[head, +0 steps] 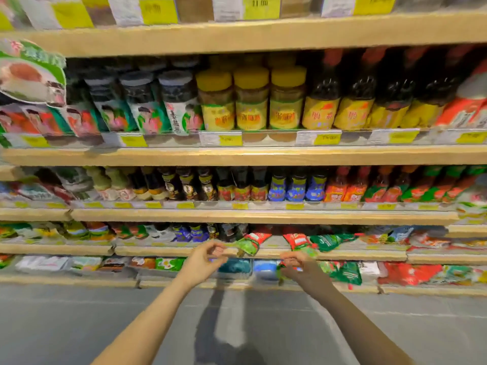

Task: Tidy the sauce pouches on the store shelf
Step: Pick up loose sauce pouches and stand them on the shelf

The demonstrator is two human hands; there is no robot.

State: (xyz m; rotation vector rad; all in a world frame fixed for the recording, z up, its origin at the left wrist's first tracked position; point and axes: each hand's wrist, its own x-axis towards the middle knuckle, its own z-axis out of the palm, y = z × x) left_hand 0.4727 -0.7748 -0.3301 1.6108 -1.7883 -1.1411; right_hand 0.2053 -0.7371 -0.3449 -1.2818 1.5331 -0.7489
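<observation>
Red-and-green sauce pouches lie untidily on a low wooden shelf (pixel 342 252), some hanging over its front edge. One red-and-green pouch (pixel 251 242) droops over the edge just right of my left hand (pixel 207 259). That hand's fingers are curled in a pinch beside the pouch, and contact is unclear through the blur. My right hand (pixel 299 267) is closed around another red-and-green pouch (pixel 299 242), which sticks out above and below the fingers. A green pouch (pixel 333 241) lies flat to the right of it.
Higher shelves hold rows of sauce bottles (pixel 297 185) and yellow-lidded jars (pixel 251 98). More packets fill the bottom shelf (pixel 345 273), just above the grey floor (pixel 79 320). Yellow price tags (pixel 230 139) line the shelf fronts.
</observation>
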